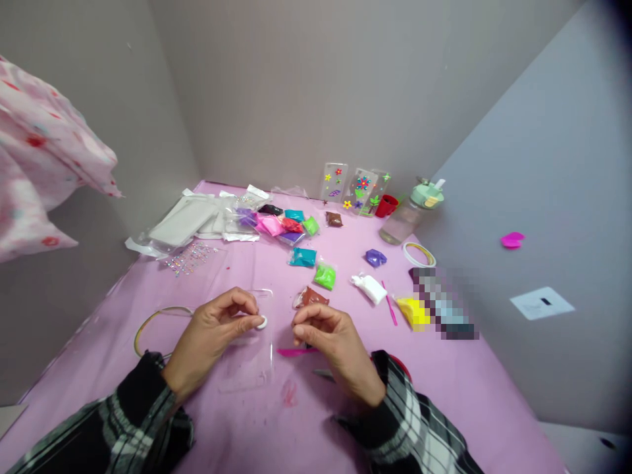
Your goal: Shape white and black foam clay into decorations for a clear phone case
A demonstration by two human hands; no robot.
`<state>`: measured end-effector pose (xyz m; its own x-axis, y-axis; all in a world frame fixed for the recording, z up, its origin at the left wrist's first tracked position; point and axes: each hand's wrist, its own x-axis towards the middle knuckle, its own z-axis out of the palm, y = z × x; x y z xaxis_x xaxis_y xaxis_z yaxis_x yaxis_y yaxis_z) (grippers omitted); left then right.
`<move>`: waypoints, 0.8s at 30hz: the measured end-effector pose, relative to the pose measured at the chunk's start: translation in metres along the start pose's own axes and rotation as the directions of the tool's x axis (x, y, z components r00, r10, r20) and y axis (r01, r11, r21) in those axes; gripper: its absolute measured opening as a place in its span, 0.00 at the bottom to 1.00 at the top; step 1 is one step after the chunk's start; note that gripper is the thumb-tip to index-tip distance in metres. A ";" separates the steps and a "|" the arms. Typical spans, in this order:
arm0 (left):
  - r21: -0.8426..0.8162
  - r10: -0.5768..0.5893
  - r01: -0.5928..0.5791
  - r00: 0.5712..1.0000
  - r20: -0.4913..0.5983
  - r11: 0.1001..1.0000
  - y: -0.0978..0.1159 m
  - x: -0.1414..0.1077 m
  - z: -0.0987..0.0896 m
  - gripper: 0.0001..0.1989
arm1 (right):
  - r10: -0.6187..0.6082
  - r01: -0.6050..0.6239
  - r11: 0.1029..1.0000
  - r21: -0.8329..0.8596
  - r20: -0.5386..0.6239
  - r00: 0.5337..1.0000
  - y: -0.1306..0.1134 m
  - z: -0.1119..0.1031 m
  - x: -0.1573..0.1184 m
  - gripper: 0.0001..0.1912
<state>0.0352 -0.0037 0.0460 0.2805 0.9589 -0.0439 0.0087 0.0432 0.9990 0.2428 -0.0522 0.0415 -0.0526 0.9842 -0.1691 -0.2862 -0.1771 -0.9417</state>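
Left hand (212, 329) pinching small white clay disc (261, 322) over clear plastic phone case (249, 359), steadying it; right hand (328, 336) fingers curled shut, contents unclear.

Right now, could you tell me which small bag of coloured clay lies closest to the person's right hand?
The brown bag, just beyond the right hand; the green bag and teal bag lie farther back.

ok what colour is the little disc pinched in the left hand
White. The disc sits at the left hand fingertips, clearest in the head view.

Coloured clay packets (289, 227), decorated phone cases (354, 187), red cup (386, 205), lidded water bottle (411, 214) on pink table (444, 382).
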 end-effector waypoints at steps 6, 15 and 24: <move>-0.066 -0.055 0.055 0.998 0.007 0.996 -0.003 0.000 -0.001 0.07 | -0.004 0.004 1.000 0.024 -0.021 1.000 0.002 -0.001 -0.001 0.12; -0.137 -0.106 0.114 0.993 0.059 0.984 -0.005 -0.001 -0.003 0.09 | -0.008 0.008 0.999 0.036 -0.001 1.000 0.005 -0.002 -0.001 0.13; -0.077 -0.073 0.077 0.996 0.060 0.994 -0.007 0.001 -0.004 0.09 | -0.012 0.012 0.999 0.032 0.010 1.000 0.001 0.000 0.000 0.11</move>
<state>0.0312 -0.0017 0.0385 0.3358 0.9347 -0.1164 -0.0434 0.1388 0.9894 0.2425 -0.0524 0.0406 -0.0583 0.9862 -0.1548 -0.3173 -0.1654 -0.9338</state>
